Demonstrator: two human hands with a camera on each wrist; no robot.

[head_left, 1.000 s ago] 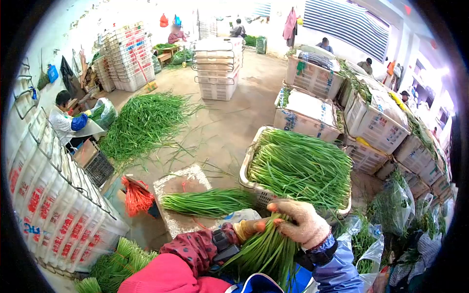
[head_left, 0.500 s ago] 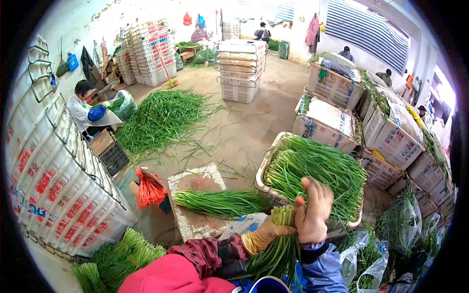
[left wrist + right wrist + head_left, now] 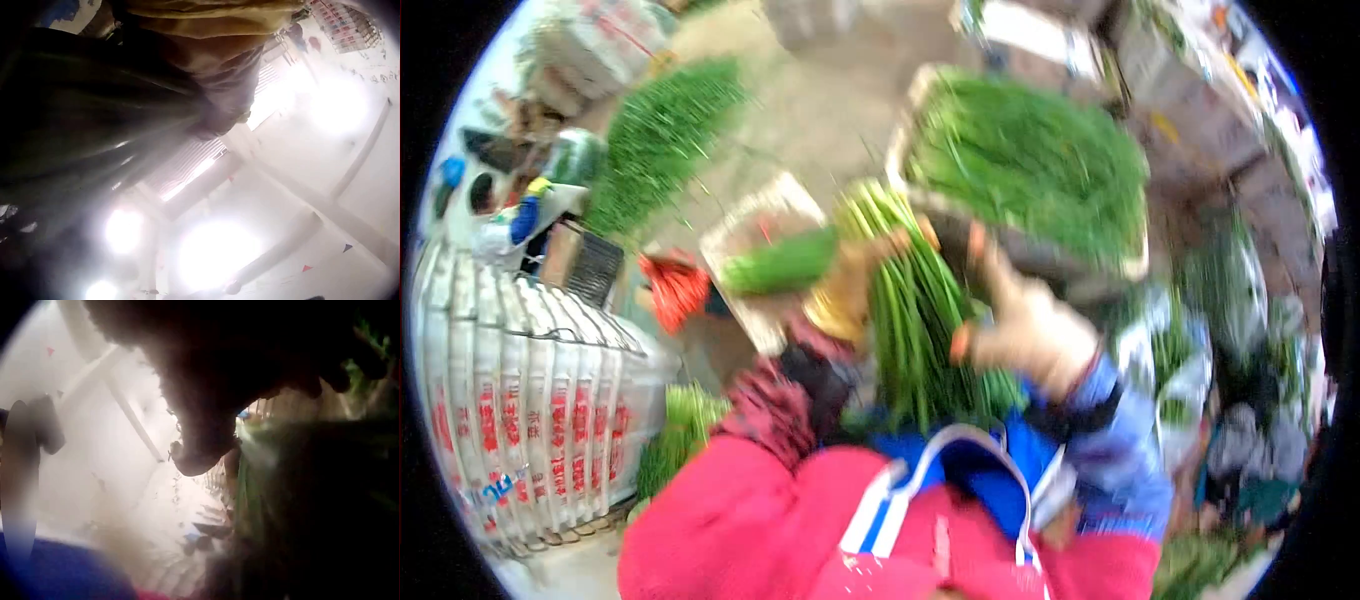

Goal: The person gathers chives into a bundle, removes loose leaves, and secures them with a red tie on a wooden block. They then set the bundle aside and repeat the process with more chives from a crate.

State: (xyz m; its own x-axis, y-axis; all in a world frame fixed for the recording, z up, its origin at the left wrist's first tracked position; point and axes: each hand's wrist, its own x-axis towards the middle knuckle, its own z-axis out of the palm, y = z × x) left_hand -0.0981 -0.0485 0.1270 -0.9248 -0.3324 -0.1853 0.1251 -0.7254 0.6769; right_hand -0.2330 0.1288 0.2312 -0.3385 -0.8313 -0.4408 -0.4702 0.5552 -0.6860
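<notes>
A bunch of garlic chives (image 3: 920,325) stands with its pale stem ends up and its leaves hanging toward the blue apron. My left hand (image 3: 840,290), in a yellow glove, grips it just below the stem ends. To the right of the leaves is my right hand (image 3: 1040,330) in a pale glove with bare fingertips, thumb and forefinger spread apart. Dark leaves (image 3: 94,125) fill much of the left wrist view, below the yellow glove (image 3: 219,50). In the right wrist view the hand (image 3: 206,394) is a dark outline beside the greens.
Ahead stands a white crate (image 3: 898,150) heaped with chives. Another bunch (image 3: 778,265) lies on a low board (image 3: 750,215) at left, near red ties (image 3: 675,290). Stacked white crates (image 3: 540,420) flank the left, plastic bags of greens (image 3: 1180,370) the right.
The head view has tilted down and blurred. My right hand has gone from beside the stem ends to lower along the leaves, fingers spread. The left hand keeps its grip.
</notes>
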